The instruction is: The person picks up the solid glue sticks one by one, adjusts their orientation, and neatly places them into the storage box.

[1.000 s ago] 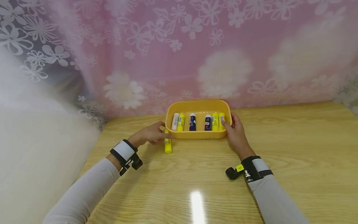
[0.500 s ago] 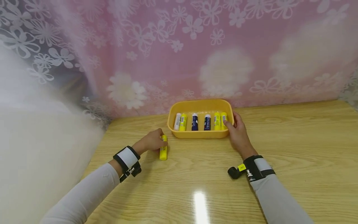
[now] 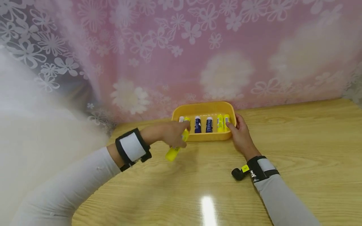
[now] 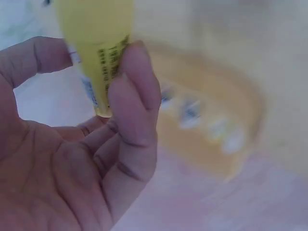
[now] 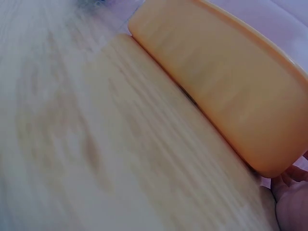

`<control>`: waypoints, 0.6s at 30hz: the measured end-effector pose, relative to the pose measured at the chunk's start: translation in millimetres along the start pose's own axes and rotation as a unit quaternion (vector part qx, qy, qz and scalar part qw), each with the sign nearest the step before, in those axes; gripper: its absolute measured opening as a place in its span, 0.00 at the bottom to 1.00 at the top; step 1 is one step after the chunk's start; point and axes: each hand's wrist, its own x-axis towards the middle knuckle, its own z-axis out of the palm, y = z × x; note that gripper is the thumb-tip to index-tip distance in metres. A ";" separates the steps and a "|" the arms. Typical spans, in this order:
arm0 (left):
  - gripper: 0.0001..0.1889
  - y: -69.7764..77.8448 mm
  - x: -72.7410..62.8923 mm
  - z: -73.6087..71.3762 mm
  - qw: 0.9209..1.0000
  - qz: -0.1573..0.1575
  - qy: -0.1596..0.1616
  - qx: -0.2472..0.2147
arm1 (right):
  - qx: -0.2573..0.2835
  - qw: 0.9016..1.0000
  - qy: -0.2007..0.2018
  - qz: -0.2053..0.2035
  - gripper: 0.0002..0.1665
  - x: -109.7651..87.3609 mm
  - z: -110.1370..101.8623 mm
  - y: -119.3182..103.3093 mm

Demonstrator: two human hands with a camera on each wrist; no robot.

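Note:
In the head view my left hand (image 3: 173,133) pinches a yellow glue stick (image 3: 172,155) between thumb and fingers, tilted, in front of the left end of a yellow-orange plastic bin. The left wrist view shows that glue stick (image 4: 98,38) close up, with printed text on its side. My right hand (image 3: 240,136) grips the right end of the bin (image 3: 210,137), thumb over the rim. Inside the bin lie a white glue stick (image 3: 181,119), partly hidden, dark blue glue sticks (image 3: 197,125) in the middle, and yellow glue sticks (image 3: 220,123) at the right.
The bin stands on a wood-grain table (image 3: 158,194), close to a pink flowered curtain (image 3: 175,72) at the back. A white blurred surface (image 3: 45,150) borders the table on the left. Both wrists carry strapped cameras.
My left hand drew the yellow glue stick from beside the bin leftward and toward me, then brought it right to the bin's front left. My right hand stays on the bin.

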 end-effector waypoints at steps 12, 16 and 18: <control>0.16 69.4 85.1 -103.4 0.998 -0.036 0.058 -0.010 | -0.004 1.000 -0.001 -0.008 0.40 4.0 -6.8 2.0; 0.12 67.5 129.5 -80.8 0.995 -0.077 0.045 0.050 | 0.006 1.000 -0.004 -0.008 0.40 3.9 -3.0 5.1; 0.10 66.8 148.6 -65.6 0.990 -0.087 0.042 0.104 | 0.017 1.000 -0.002 -0.015 0.39 4.3 -1.3 4.5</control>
